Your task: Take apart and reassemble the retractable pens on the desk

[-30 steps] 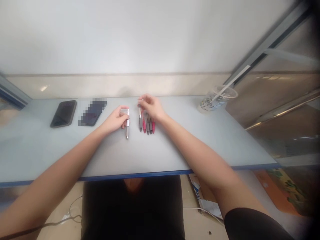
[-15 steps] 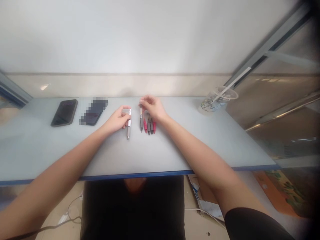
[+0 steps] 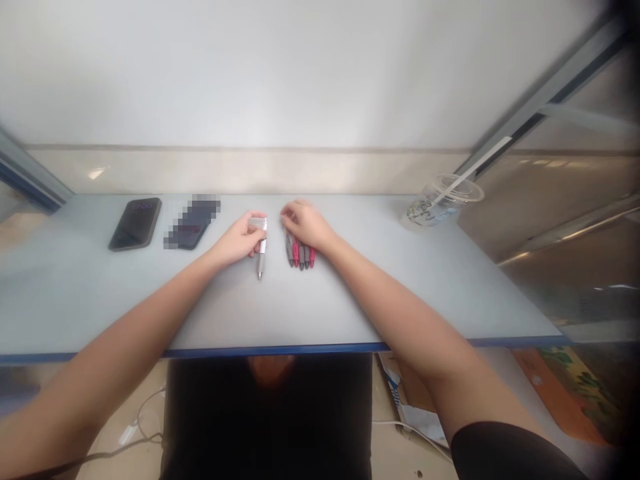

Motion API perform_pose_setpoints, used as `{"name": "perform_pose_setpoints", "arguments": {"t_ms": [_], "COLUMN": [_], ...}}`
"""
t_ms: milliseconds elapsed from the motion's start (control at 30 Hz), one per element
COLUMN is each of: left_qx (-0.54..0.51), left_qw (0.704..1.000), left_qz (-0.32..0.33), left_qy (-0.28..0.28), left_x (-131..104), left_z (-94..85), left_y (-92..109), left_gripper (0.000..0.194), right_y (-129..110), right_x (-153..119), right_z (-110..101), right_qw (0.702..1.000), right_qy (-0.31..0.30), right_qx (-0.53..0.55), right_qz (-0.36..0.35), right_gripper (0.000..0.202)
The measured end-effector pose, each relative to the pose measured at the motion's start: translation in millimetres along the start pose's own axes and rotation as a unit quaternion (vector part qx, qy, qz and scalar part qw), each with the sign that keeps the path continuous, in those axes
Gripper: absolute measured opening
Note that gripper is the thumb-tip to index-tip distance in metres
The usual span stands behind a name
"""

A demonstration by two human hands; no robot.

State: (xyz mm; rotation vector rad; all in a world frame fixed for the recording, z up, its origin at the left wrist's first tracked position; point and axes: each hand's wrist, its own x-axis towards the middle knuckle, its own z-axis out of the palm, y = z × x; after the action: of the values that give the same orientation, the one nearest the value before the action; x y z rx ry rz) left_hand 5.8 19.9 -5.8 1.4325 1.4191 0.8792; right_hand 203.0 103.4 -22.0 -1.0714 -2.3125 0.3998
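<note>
A white pen with a grey grip (image 3: pixel 261 262) is held between the thumb and fingers of my left hand (image 3: pixel 240 239), its tip pointing toward me. Just to the right, my right hand (image 3: pixel 311 225) is closed around the upper part of a grey-grip pen (image 3: pixel 289 255). That pen lies at the left end of a row of several pens, next to a red-grip pen (image 3: pixel 295 256). Other grey-grip pens (image 3: pixel 302 259) and another red-grip pen (image 3: pixel 313 257) complete the row. My right hand covers their upper ends.
Two phones lie on the left of the grey table (image 3: pixel 220 313): a dark phone (image 3: pixel 135 224) and another one (image 3: pixel 197 230) partly blurred out. Toward the back right stands a clear plastic cup (image 3: pixel 435 205) with a white straw (image 3: pixel 473 168). A wall (image 3: pixel 300 170) borders the back edge.
My right hand has brought the grey-grip pen rightward against the row, closing the gap beside the red one. My left hand still holds the white pen. The whole view has shifted slightly.
</note>
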Motion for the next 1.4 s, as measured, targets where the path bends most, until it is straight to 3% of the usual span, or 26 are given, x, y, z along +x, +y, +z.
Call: {"name": "perform_pose_setpoints", "arguments": {"t_ms": [400, 600, 700, 800, 900, 1000, 1133, 1200, 1400], "left_qx": [-0.007, -0.011, -0.054, -0.135, -0.206, -0.219, -0.09, 0.02, 0.242], "left_qw": [1.0, 1.0, 0.998, 0.987, 0.964, 0.959, 0.984, 0.985, 0.926], "left_qz": [0.0, -0.003, -0.009, 0.016, 0.064, 0.094, 0.121, 0.154, 0.284], "left_qy": [-0.003, 0.0, 0.021, 0.088, 0.156, 0.15, 0.097, 0.079, 0.05], "left_x": [2, 1, -1, -2, -1, -2, -7, -10, -17], "left_z": [-1.6, -2.0, -3.6, -8.1, -12.9, -15.0, -16.4, -18.2, -25.4], "left_y": [-3, -2, 5, 15, 19, 18, 14, 13, 10], "left_gripper": [0.038, 0.037, 0.036, 0.038, 0.041, 0.037, 0.022, 0.027, 0.037], "right_y": [-3, -4, -13, -35, -61, -75, -66, -55, -36], "right_x": [-5, -5, -7, -18, -33, -42, -39, -36, -33], "right_z": [2, 3, -4, -18, -35, -46, -53, -57, -72], "right_qw": [0.998, 0.997, 0.998, 0.999, 0.984, 0.962, 0.932, 0.91, 0.862], "right_qy": [-0.005, -0.023, 0.001, 0.033, -0.077, -0.137, -0.157, -0.181, -0.229], "right_qx": [-0.06, -0.072, -0.057, 0.009, 0.154, 0.225, 0.305, 0.356, 0.416], "right_qz": [-0.012, 0.008, 0.012, 0.006, 0.037, 0.079, 0.115, 0.115, 0.176], "right_gripper": [0.027, 0.019, 0.017, 0.025, 0.032, 0.038, 0.053, 0.054, 0.051]}}
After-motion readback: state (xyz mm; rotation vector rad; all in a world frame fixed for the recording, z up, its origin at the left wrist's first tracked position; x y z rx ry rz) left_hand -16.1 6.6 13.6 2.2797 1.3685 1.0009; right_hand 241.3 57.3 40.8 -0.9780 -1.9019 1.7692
